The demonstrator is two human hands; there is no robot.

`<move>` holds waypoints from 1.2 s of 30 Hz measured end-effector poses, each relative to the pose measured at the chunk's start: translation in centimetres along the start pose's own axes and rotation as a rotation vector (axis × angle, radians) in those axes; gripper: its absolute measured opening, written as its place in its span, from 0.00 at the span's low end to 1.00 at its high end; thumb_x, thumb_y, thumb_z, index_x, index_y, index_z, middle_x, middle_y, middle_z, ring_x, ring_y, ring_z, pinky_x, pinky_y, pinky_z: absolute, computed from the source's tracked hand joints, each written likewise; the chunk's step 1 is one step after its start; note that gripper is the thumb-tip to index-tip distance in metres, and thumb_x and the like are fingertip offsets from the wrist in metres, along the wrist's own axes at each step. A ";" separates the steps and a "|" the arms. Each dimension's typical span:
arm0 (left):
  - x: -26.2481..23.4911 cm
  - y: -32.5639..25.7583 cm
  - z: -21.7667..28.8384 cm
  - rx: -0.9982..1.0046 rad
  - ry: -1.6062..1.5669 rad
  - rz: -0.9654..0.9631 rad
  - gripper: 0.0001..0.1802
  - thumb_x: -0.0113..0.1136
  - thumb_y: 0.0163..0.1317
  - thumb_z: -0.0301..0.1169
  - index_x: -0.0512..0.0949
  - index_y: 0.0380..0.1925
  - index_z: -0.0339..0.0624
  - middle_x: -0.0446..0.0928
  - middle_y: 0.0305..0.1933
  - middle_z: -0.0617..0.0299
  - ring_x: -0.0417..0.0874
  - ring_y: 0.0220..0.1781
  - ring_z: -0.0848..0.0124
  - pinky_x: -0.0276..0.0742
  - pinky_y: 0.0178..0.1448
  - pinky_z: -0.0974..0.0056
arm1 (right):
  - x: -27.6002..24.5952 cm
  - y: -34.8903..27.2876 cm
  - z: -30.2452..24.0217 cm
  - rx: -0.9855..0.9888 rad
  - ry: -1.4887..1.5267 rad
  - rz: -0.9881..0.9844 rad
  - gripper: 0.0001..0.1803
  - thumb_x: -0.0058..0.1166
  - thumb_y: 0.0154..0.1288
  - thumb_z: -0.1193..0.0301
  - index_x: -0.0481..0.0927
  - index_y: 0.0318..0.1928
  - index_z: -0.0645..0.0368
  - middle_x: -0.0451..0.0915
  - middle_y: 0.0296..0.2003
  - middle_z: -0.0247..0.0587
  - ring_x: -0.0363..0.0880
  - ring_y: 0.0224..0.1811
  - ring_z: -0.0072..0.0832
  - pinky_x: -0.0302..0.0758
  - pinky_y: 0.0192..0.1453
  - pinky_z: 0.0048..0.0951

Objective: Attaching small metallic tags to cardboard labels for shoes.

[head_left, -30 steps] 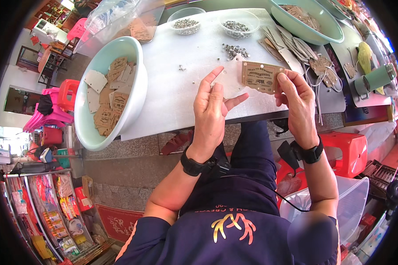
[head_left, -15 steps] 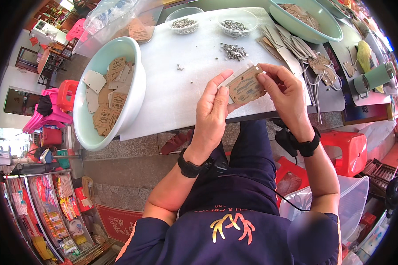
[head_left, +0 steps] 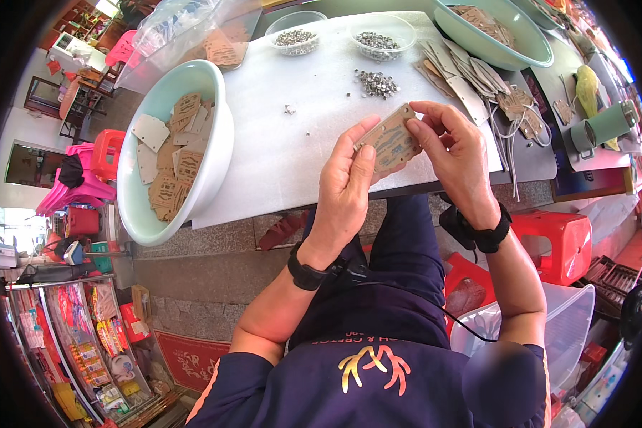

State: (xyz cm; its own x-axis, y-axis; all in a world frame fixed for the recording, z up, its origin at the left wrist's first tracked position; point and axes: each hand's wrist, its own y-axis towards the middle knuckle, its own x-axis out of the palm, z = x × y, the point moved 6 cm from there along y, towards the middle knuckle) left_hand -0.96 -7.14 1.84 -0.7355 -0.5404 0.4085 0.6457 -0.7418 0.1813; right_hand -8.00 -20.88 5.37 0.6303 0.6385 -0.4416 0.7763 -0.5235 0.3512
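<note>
Above the table's near edge, a brown printed card [head_left: 391, 145] with small holes at its edges is held between both my hands. My left hand [head_left: 346, 189] is closed on its lower left side, thumb on the printed face. My right hand [head_left: 455, 153] pinches the upper right corner between thumb and curled fingers. Whether more cards lie behind it, I cannot tell. Beyond the hands is a loose heap of small metal studs [head_left: 378, 85]. To the left stands a pale green basin [head_left: 225, 135] with brown and white cards [head_left: 185, 165] inside.
Two clear tubs, a left one [head_left: 293, 47] and a right one [head_left: 378, 51], hold small metal pieces on the white tabletop [head_left: 278, 121]. Stacked cards [head_left: 460, 71], looped white cords [head_left: 505, 139] and another green basin [head_left: 531, 57] occupy the right. A red stool [head_left: 553, 239] stands below.
The card has tilted more steeply between my hands, and the white edge seen behind it is no longer visible. Both hands have shifted only slightly.
</note>
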 end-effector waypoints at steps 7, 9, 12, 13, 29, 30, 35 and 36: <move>0.0 -0.2 0.2 -0.017 0.026 -0.010 0.21 0.38 0.76 0.29 0.59 0.65 0.32 0.70 0.61 0.46 0.77 0.61 0.59 0.77 0.64 0.50 | -0.2 -0.1 -0.4 -0.056 -0.107 0.018 0.12 0.61 0.64 0.74 0.82 0.47 0.62 0.77 0.31 0.31 0.73 0.30 0.16 0.73 0.33 0.20; 0.0 -0.2 0.3 -0.013 0.038 -0.006 0.21 0.38 0.76 0.29 0.60 0.65 0.32 0.71 0.61 0.46 0.77 0.61 0.59 0.78 0.63 0.51 | -0.3 0.0 -0.3 -0.077 -0.049 0.046 0.12 0.62 0.63 0.71 0.82 0.46 0.61 0.78 0.31 0.39 0.74 0.27 0.22 0.72 0.31 0.25; -0.2 -0.2 0.5 -0.014 0.058 -0.016 0.21 0.39 0.76 0.30 0.61 0.64 0.31 0.72 0.60 0.47 0.78 0.60 0.59 0.79 0.62 0.51 | 0.0 0.1 0.1 0.012 0.028 0.008 0.13 0.62 0.63 0.71 0.81 0.47 0.61 0.78 0.32 0.37 0.73 0.26 0.21 0.71 0.30 0.24; -0.3 -0.2 0.6 -0.015 0.057 -0.017 0.21 0.39 0.76 0.30 0.61 0.64 0.31 0.72 0.60 0.47 0.78 0.60 0.59 0.79 0.62 0.51 | -0.1 0.2 0.3 0.014 0.027 0.010 0.13 0.62 0.63 0.71 0.81 0.47 0.61 0.78 0.32 0.37 0.73 0.26 0.21 0.71 0.30 0.24; -0.7 -0.1 2.2 -0.206 0.448 -0.251 0.23 0.41 0.73 0.27 0.59 0.65 0.34 0.79 0.46 0.54 0.81 0.43 0.73 0.78 0.43 0.70 | 0.7 1.4 -2.4 -0.158 -0.112 -0.653 0.08 0.63 0.58 0.70 0.83 0.37 0.61 0.80 0.25 0.42 0.78 0.28 0.30 0.73 0.34 0.31; -0.7 -0.1 2.3 -0.220 0.553 -0.300 0.24 0.42 0.73 0.28 0.58 0.66 0.35 0.80 0.43 0.55 0.81 0.40 0.75 0.76 0.41 0.72 | 0.6 1.4 -2.6 -0.152 -0.104 -0.660 0.08 0.63 0.58 0.70 0.83 0.37 0.61 0.80 0.25 0.42 0.78 0.28 0.30 0.73 0.34 0.31; -0.8 0.1 2.1 -0.205 0.451 -0.214 0.23 0.47 0.72 0.30 0.60 0.64 0.36 0.80 0.39 0.57 0.79 0.36 0.77 0.75 0.42 0.72 | 1.7 0.1 -0.9 0.106 0.029 -0.847 0.10 0.60 0.64 0.70 0.78 0.40 0.64 0.77 0.27 0.30 0.73 0.29 0.15 0.69 0.33 0.21; -1.2 0.2 2.4 -0.141 0.254 -0.108 0.23 0.49 0.71 0.31 0.62 0.63 0.35 0.81 0.39 0.57 0.79 0.35 0.77 0.75 0.42 0.72 | 1.7 0.0 -0.4 0.195 0.132 -0.791 0.10 0.59 0.66 0.70 0.77 0.40 0.64 0.76 0.27 0.28 0.73 0.29 0.15 0.69 0.33 0.19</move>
State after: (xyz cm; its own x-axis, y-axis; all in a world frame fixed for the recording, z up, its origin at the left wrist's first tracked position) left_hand 0.54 -5.75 3.55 -0.8376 -0.5242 0.1537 0.5392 -0.8386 0.0781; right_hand -6.91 -19.62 4.95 -0.0974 0.9141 -0.3935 0.9835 0.0279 -0.1786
